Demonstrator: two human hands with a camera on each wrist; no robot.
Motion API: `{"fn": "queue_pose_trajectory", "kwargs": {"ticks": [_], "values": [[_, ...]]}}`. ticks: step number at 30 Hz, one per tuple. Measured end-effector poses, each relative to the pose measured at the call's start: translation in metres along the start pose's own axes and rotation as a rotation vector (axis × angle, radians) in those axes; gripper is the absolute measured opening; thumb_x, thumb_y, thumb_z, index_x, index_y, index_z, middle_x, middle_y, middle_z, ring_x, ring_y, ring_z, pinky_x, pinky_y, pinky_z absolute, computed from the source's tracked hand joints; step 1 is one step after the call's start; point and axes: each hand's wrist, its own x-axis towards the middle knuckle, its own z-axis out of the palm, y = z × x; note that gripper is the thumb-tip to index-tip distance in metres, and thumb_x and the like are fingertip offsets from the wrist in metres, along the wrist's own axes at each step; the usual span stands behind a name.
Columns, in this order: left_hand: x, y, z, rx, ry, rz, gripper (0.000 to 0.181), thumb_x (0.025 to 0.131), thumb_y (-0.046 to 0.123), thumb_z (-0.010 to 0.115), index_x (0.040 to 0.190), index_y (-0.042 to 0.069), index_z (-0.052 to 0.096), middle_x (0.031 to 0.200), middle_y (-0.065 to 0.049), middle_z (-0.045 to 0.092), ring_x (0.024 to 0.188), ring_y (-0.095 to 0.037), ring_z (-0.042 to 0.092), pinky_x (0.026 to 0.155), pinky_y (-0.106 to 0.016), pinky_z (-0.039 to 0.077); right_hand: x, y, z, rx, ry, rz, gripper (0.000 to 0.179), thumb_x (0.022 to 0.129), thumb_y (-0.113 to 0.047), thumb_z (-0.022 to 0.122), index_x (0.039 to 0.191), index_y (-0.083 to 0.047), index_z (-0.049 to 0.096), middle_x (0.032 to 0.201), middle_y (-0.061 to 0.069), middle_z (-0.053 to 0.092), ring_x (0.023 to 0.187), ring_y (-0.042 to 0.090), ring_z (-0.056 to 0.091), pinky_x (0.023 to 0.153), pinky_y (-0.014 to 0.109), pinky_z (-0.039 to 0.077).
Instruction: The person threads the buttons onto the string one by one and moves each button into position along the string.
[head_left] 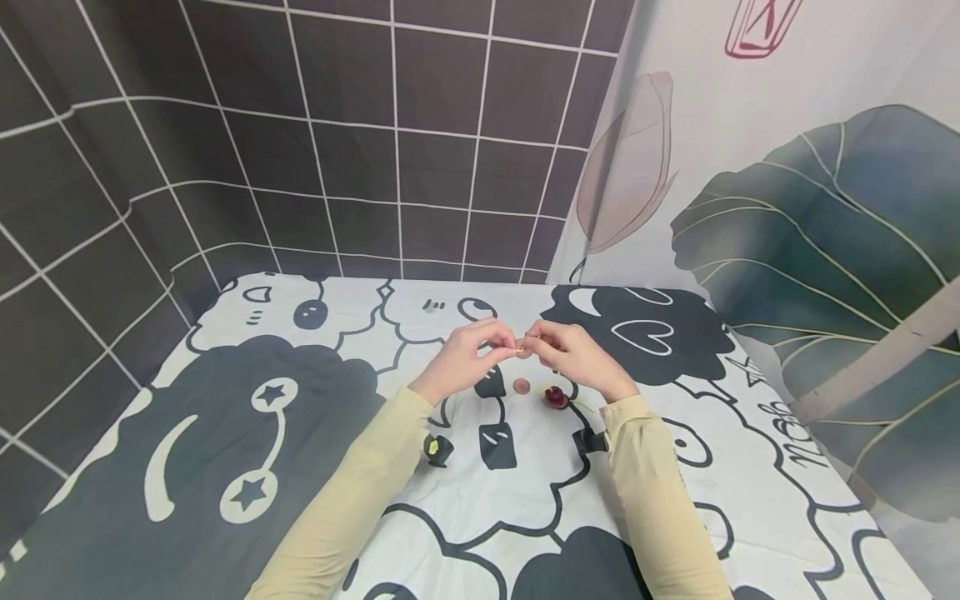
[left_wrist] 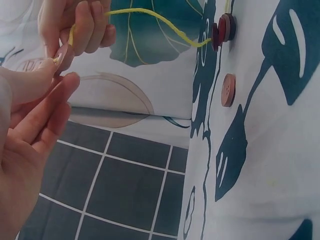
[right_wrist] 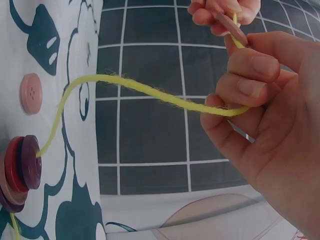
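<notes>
My left hand (head_left: 471, 352) and right hand (head_left: 572, 354) meet above the cloth. Between the right thumb and fingers a pinkish-brown button (right_wrist: 232, 29) is pinched on edge. Yellow yarn (right_wrist: 150, 92) passes at the button, and the left fingertips pinch its short end on the near side. From the right hand's curled fingers the yarn runs down to a stack of threaded buttons (right_wrist: 25, 167), dark red, red and brown, lying on the cloth. A loose pink four-hole button (left_wrist: 228, 90) lies beside the stack. The fingers partly hide the held button's holes.
A white and dark cartoon-print cloth (head_left: 495, 508) covers the table. Behind it hangs a dark grid-patterned curtain (head_left: 337, 158), with a leaf-print curtain (head_left: 825, 225) on the right. Black wrist straps (head_left: 438, 450) sit around both sleeves.
</notes>
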Motion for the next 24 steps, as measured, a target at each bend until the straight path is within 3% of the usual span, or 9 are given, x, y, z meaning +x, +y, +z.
{"fn": "queue_pose_trajectory", "kwargs": {"ticks": [8,17,24], "values": [[0.001,-0.001,-0.001,0.025,-0.012,0.026,0.006,0.092,0.012,0.065,0.09,0.007,0.062,0.094,-0.004,0.064,0.089,-0.016,0.061,0.084,-0.038,0.053,-0.002,0.005,-0.004,0.015,0.013,0.018,0.017,0.098,-0.023,0.055,0.092,-0.011,0.065,0.069,-0.003,0.062,0.054,0.008,0.049,0.054,0.023,0.043],[0.0,-0.003,-0.011,0.045,0.033,0.029,0.004,0.09,0.01,0.066,0.091,0.008,0.063,0.091,-0.002,0.063,0.086,-0.014,0.061,0.082,-0.029,0.052,-0.005,0.011,-0.008,0.013,-0.015,0.061,0.016,0.098,-0.022,0.056,0.091,-0.011,0.065,0.061,-0.005,0.052,0.055,0.009,0.051,0.051,0.022,0.04],[0.001,-0.004,-0.016,0.053,0.072,0.043,0.006,0.091,0.012,0.066,0.091,0.006,0.063,0.09,-0.004,0.064,0.085,-0.015,0.061,0.082,-0.03,0.052,-0.007,0.014,-0.012,-0.015,-0.028,0.081,0.016,0.098,-0.024,0.056,0.089,-0.013,0.064,0.059,-0.004,0.05,0.058,0.013,0.054,0.057,0.025,0.043]]}}
